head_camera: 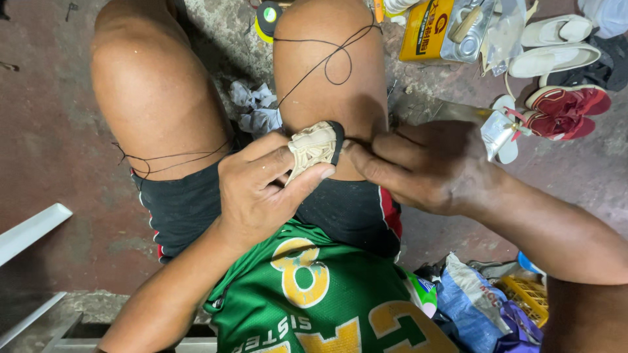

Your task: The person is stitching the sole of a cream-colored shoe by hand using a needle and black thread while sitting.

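1. Head view, looking straight down: a person is sitting with bare knees apart, wearing black shorts and a green jersey.
2. Left hand [261, 189] is pinching a small beige shoe piece [314, 147] between thumb and forefinger, holding it against the right thigh just below the knee.
3. Right hand [418, 167] is pressing in from the other side, fingertips bunched at the piece's dark edge; whether they are nipping a needle or the thread itself I cannot tell, it is too small.
4. Black thread [327, 62] is looping over the right knee and running down toward the piece; another length is trailing across the left thigh.
5. Judgement: hand-stitching is under way, mid-stitch at the edge.
6. Judgement: the next pull is calling for a firm left-hand pinch while the thread is being drawn clear of the knee without snagging.
7. Lying about on the concrete floor [46, 131]: a yellow glue can [428, 29], red sandals [566, 108], white sandals [556, 46], crumpled rags [255, 108], a tape roll [267, 18].
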